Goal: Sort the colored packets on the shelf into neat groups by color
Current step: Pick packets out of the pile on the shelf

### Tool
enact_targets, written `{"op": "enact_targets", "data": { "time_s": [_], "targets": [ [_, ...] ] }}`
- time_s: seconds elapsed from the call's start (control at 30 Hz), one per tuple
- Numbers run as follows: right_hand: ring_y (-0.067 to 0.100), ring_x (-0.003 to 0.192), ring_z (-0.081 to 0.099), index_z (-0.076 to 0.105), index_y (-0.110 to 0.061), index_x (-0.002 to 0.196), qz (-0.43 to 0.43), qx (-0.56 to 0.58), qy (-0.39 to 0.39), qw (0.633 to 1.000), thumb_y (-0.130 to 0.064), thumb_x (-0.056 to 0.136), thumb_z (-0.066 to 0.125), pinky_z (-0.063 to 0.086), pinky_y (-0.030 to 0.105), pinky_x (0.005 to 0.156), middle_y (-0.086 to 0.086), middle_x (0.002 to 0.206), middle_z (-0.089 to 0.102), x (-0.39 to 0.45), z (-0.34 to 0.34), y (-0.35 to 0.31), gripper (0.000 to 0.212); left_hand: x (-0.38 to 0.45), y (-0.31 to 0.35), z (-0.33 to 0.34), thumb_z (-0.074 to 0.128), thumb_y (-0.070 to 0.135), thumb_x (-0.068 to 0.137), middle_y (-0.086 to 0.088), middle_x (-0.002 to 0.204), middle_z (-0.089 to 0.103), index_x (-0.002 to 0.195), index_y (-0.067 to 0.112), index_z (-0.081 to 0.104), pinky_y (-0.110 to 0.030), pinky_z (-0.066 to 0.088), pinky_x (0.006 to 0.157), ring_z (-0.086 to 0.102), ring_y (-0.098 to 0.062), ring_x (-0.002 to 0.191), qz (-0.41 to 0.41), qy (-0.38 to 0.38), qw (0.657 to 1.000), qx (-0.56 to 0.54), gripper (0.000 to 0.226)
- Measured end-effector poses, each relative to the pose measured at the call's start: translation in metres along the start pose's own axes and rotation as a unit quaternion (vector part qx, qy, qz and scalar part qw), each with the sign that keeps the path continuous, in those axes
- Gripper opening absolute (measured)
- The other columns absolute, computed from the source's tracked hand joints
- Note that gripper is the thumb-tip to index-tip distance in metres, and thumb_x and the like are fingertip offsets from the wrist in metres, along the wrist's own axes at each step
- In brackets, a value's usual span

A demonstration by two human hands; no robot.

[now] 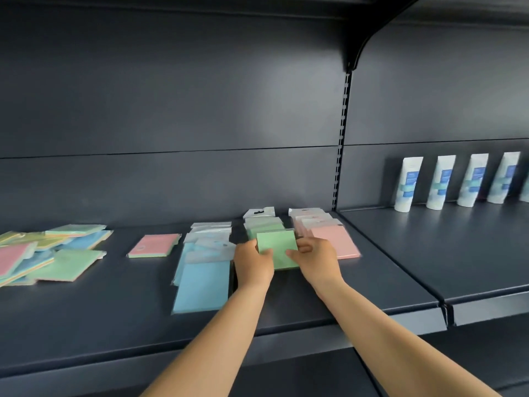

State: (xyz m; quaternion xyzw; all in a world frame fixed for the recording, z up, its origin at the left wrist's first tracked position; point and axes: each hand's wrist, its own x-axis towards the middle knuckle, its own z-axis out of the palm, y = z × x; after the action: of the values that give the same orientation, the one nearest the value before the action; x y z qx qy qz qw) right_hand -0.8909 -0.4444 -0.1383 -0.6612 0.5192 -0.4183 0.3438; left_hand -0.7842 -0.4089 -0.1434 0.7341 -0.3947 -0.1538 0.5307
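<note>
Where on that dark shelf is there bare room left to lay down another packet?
Bare patches on the dark metal shelf: the wide front strip, the gap between the mixed heap of coloured packets and the lone pink packet, and in front of the white tubes. Crowded: the blue row, the green packet both hands hold, and the pink row.

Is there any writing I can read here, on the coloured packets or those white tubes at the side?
None can be read.
White tubes: blue label panels with print, too blurred to read.
Packet headers, as on the blue stack and pink stack: small marks, too small to read.
Lone pink packet: a faint round mark, not legible.
Green packet in the hands: plain, no text shows.
</note>
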Motion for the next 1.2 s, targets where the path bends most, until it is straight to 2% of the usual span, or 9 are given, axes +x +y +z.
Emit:
{"op": "enact_targets", "data": {
  "time_s": [0.13, 0.33, 0.5, 0.6, 0.67, 0.83, 0.9, 1.0, 1.2],
  "targets": [
    [0.015, 0.082, 0.056, 0.071, -0.003, 0.096, -0.013, -0.018, -0.007, 1.0, -0.014, 0.081, 0.071, 0.04, 0.02, 0.071, 0.002, 0.085, 0.062, 0.005, 0.0, 0.001, 0.018, 0.005, -0.002, 0.002, 0.059, 0.012, 0.086, -0.015, 0.099, 0.064, 0.09, 0.003, 0.068, -0.029, 0.044, 0.069, 0.061, -0.03, 0.086, 0.0, -0.001, 0.999, 0.034, 0.013],
    [0.011, 0.088, 0.053, 0.065, -0.004, 0.113, -0.009, -0.042, -0.028, 0.999, -0.017, 0.084, 0.07, 0.04, 0.019, 0.077, 0.006, 0.106, 0.065, 0.005, 0.0, -0.001, 0.032, 0.005, 0.002, 0.002, 0.059, 0.016, 0.088, -0.016, 0.105, 0.062, 0.098, 0.001, 0.067, -0.035, 0.05, 0.079, 0.062, -0.029, 0.088, -0.004, -0.014, 0.994, 0.105, 0.02],
    [0.02, 0.098, 0.059, 0.064, -0.002, 0.111, -0.024, -0.07, -0.026, 0.997, -0.015, 0.086, 0.067, 0.041, 0.021, 0.079, 0.009, 0.107, 0.065, 0.0, -0.002, -0.006, 0.029, -0.004, 0.018, -0.01, 0.048, 0.018, 0.096, -0.018, 0.122, 0.05, 0.118, 0.0, 0.057, -0.032, 0.04, 0.094, 0.052, -0.03, 0.111, 0.009, -0.05, 0.978, 0.201, 0.03],
    [0.025, 0.108, 0.06, 0.062, -0.001, 0.116, -0.056, -0.127, -0.043, 0.989, -0.009, 0.088, 0.062, 0.045, 0.025, 0.091, 0.011, 0.116, 0.064, -0.004, -0.008, -0.011, 0.029, -0.009, 0.032, -0.021, 0.043, 0.012, 0.098, -0.019, 0.125, 0.053, 0.119, -0.003, 0.053, -0.035, 0.041, 0.092, 0.049, -0.032, 0.118, 0.033, -0.095, 0.957, 0.273, 0.028],
    [0.031, 0.102, 0.061, 0.064, 0.004, 0.107, -0.084, -0.173, -0.044, 0.98, -0.003, 0.086, 0.058, 0.047, 0.033, 0.09, 0.017, 0.112, 0.064, -0.005, -0.013, -0.019, 0.023, -0.01, 0.042, -0.032, 0.043, 0.007, 0.096, -0.019, 0.124, 0.055, 0.117, -0.003, 0.053, -0.035, 0.043, 0.087, 0.052, -0.033, 0.115, 0.049, -0.124, 0.944, 0.301, 0.025],
    [0.022, 0.1, 0.051, 0.064, -0.021, 0.095, -0.164, -0.322, -0.068, 0.93, -0.014, 0.092, 0.054, 0.03, 0.017, 0.066, 0.003, 0.111, 0.055, -0.017, -0.031, -0.067, 0.012, -0.013, 0.063, -0.077, 0.044, 0.006, 0.095, -0.019, 0.116, 0.059, 0.107, -0.003, 0.056, -0.03, 0.038, 0.073, 0.057, -0.034, 0.107, 0.129, -0.173, 0.907, 0.361, 0.019],
    [0.022, 0.111, 0.05, 0.06, -0.019, 0.113, -0.195, -0.387, -0.086, 0.897, -0.024, 0.093, 0.054, 0.032, 0.021, 0.074, 0.002, 0.12, 0.054, -0.026, -0.032, -0.092, 0.021, -0.012, 0.063, -0.108, 0.046, 0.006, 0.093, -0.018, 0.117, 0.057, 0.106, -0.003, 0.057, -0.031, 0.037, 0.074, 0.054, -0.033, 0.109, 0.165, -0.168, 0.886, 0.4, 0.019],
    [0.026, 0.125, 0.042, 0.051, -0.017, 0.129, -0.237, -0.457, -0.119, 0.849, -0.034, 0.092, 0.055, 0.036, 0.03, 0.098, 0.006, 0.131, 0.05, -0.044, -0.015, -0.126, 0.041, -0.006, 0.05, -0.166, 0.049, 0.009, 0.091, -0.014, 0.125, 0.05, 0.115, 0.002, 0.056, -0.037, 0.042, 0.088, 0.047, -0.032, 0.119, 0.184, -0.154, 0.859, 0.452, 0.026],
    [0.029, 0.127, 0.04, 0.047, -0.015, 0.133, -0.291, -0.478, -0.141, 0.817, -0.04, 0.089, 0.057, 0.035, 0.035, 0.106, 0.009, 0.134, 0.049, -0.113, 0.064, -0.196, 0.051, -0.01, 0.006, -0.311, 0.056, 0.029, 0.091, -0.014, 0.13, 0.047, 0.121, 0.006, 0.053, -0.04, 0.041, 0.098, 0.043, -0.033, 0.124, 0.166, -0.126, 0.829, 0.52, 0.039]
  ]
}}
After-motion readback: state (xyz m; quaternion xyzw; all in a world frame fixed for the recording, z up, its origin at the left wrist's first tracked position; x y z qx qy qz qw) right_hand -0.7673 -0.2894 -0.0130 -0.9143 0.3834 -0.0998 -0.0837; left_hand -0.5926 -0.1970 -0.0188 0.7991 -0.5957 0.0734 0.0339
